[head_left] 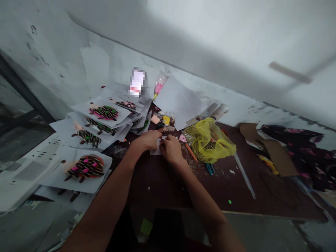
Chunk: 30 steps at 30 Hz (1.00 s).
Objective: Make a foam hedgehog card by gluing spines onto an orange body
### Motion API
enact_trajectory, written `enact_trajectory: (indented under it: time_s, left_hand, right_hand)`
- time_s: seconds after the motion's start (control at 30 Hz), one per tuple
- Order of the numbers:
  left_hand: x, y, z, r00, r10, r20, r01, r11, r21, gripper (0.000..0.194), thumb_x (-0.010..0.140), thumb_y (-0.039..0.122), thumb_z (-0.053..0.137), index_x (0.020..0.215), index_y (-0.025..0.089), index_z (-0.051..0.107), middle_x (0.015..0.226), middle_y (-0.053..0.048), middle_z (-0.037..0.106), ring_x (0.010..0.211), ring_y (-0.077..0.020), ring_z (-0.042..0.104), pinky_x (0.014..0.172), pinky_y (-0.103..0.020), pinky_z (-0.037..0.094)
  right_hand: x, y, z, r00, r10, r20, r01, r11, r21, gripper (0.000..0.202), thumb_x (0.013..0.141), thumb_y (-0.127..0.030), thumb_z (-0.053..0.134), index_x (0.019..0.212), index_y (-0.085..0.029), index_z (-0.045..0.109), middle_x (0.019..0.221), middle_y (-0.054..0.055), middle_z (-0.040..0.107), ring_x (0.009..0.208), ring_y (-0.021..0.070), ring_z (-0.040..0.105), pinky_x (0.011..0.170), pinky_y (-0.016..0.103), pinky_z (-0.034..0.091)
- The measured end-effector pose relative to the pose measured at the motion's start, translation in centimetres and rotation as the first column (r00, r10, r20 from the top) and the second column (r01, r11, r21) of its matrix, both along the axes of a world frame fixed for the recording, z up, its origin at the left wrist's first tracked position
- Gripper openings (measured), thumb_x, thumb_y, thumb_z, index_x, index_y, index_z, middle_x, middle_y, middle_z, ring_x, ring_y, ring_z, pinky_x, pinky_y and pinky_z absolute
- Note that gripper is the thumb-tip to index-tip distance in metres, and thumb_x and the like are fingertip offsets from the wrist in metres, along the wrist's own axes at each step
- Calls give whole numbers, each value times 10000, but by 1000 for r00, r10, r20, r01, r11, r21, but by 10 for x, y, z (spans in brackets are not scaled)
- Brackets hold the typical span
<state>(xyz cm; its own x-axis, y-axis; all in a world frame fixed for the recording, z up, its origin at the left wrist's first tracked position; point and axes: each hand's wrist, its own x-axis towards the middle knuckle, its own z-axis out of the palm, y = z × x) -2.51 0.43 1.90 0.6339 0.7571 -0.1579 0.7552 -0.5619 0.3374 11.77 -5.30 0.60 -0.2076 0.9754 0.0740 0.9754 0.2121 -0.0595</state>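
Your left hand [151, 139] and right hand [172, 148] curl at white paper [155, 152], grip unclear; likely light, easily creased: hold its edges.

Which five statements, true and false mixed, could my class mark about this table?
1. The bare left hand and bare right hand are both at a small white sheet. True.
2. A slim orange stick lies between the right hand and a crumpled, see-through yellow plastic bag. True.
3. That bag lies left of both hands. False: it lies to their right.
4. White sheets with hedgehog-like designs lie right of the hands. False: they lie left.
5. A small green piece lies on the dark brown table. True.
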Motion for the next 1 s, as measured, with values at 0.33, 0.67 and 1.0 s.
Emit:
enact_trajectory:
  time_s: [0.33, 0.67, 1.0]
  left_hand:
    - [0, 1, -1, 1000, -5, -10, 5, 1000, -3, 491, 668, 111, 685, 1144, 222, 637, 1211, -90, 675, 1160, -276, 603, 931, -326, 500]
    - [1, 1, 0, 999, 9, -31, -9, 1000, -13, 557, 639, 105, 697, 1177, 224, 615, 1254, -97, 655, 1155, -286, 599, 915, -334, 502]
    - [1, -1, 2, 999, 8, -31, -9, 999, -33, 548, 644, 105, 696, 1175, 210, 612, 1225, -86, 669, 1113, -265, 622, 872, -301, 505]
  right_hand:
    - [3, -6, 1, 999, 43, 22, -43, 999, -1, 264, 940, -256, 533, 1020, -164, 767, 1029, 129, 633, 965, 233, 553, 838, 337, 407]
    - [11, -5, 1, 997, 73, -26, -73, 997, 5, 274, 938, -193, 515, 1028, -211, 773, 1018, 95, 644, 931, 204, 541, 814, 308, 393]
    - [12, -6, 6, 996, 48, -77, -48, 999, 2, 310, 909, -144, 504, 1049, -213, 771, 1029, 100, 644, 945, 209, 547, 830, 307, 404]
